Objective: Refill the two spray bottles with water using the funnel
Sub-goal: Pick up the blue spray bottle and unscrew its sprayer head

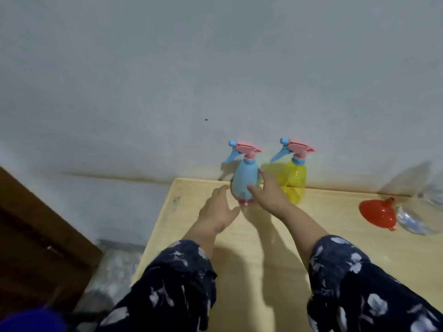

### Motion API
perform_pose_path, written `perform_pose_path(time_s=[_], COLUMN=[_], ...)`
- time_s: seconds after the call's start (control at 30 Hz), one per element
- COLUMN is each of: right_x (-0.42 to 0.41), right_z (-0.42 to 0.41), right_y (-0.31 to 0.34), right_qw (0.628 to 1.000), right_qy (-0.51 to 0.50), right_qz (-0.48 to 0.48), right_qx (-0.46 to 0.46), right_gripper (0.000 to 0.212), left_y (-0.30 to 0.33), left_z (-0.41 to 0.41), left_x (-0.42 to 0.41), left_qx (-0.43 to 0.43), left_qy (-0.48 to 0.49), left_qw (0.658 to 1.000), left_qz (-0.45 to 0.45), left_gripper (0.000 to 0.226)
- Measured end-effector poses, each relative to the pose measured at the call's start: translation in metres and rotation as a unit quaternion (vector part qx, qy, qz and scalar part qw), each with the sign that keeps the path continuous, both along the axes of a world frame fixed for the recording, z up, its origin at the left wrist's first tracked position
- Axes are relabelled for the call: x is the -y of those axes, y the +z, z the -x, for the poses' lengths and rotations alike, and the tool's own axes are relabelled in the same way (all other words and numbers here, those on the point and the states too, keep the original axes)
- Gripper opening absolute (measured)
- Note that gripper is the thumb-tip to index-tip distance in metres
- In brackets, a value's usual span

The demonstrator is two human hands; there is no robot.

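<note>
A light blue spray bottle (244,180) with a pink and blue trigger head stands at the table's far edge by the wall. Right beside it stands a clear yellow spray bottle (296,182) with the same kind of head. My right hand (267,192) reaches between them, fingers straight and spread, at the blue bottle's right side. My left hand (219,208) is open just left of the blue bottle, fingers extended toward it. A red funnel (377,213) lies on its side at the right, next to a clear plastic water bottle (418,219).
The light wooden table (263,248) ends at its left edge, with the floor and a dark wooden door (36,236) beyond. A pale wall rises directly behind the bottles. Both forearms wear dark patterned sleeves.
</note>
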State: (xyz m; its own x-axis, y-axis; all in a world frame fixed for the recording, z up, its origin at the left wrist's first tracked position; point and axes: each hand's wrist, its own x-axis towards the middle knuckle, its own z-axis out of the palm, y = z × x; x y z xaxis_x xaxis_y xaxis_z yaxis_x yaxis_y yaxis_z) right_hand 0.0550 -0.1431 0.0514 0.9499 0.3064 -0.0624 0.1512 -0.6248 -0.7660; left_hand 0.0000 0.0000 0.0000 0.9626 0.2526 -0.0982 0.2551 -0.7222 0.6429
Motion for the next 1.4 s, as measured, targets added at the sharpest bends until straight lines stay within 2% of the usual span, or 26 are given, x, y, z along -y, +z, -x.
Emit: perform_pose_path(time_s=[0.1,0.2,0.3,0.47,0.63,0.7,0.87,0.97,1.1,1.23,1.3,1.4], right_x=[-0.020,-0.032,-0.037,-0.045,-0.055,-0.057,-0.044,-0.026,0.003,0.032,0.045,0.058], right_z=[-0.020,-0.033,-0.041,-0.040,-0.034,-0.029,0.005,0.031,0.062,0.092,0.106,0.123], right_y=[-0.013,-0.020,-0.023,-0.014,0.003,0.014,0.038,0.050,0.063,0.076,0.080,0.085], right_qw=[0.997,0.990,0.986,0.986,0.979,0.970,0.957,0.961,0.966,0.972,0.973,0.972], right_qy=[-0.027,-0.059,-0.067,-0.042,-0.058,-0.094,-0.124,-0.086,-0.063,-0.011,0.016,0.004], right_qz=[-0.070,-0.125,-0.148,-0.158,-0.194,-0.224,-0.241,-0.227,-0.215,-0.216,-0.215,-0.210], right_qx=[0.028,0.014,0.032,0.020,-0.012,0.007,0.099,0.135,0.132,0.096,0.079,0.104], right_gripper=[0.064,0.049,0.042,0.037,0.046,0.046,0.064,0.055,0.040,0.033,0.034,0.040], left_y=[-0.007,-0.015,-0.021,-0.022,-0.008,0.001,0.030,0.040,0.054,0.059,0.061,0.064], left_z=[-0.024,-0.044,-0.055,-0.055,-0.040,-0.027,0.013,0.042,0.079,0.110,0.123,0.138], left_x=[-0.002,-0.001,0.001,0.011,0.006,0.009,0.027,0.041,0.070,0.091,0.099,0.112], left_qx=[0.045,0.054,0.064,0.098,0.081,0.074,0.091,0.088,0.092,0.100,0.096,0.095], left_qy=[0.010,0.004,0.011,0.057,0.070,0.070,0.080,0.082,0.076,0.068,0.059,0.056], left_qw=[0.998,0.997,0.993,0.992,0.994,0.994,0.991,0.988,0.991,0.989,0.990,0.989], left_qz=[0.030,0.062,0.099,0.048,0.031,0.026,0.062,0.092,0.060,0.083,0.090,0.101], left_gripper=[0.083,0.086,0.097,0.104,0.110,0.109,0.089,0.086,0.081,0.081,0.081,0.085])
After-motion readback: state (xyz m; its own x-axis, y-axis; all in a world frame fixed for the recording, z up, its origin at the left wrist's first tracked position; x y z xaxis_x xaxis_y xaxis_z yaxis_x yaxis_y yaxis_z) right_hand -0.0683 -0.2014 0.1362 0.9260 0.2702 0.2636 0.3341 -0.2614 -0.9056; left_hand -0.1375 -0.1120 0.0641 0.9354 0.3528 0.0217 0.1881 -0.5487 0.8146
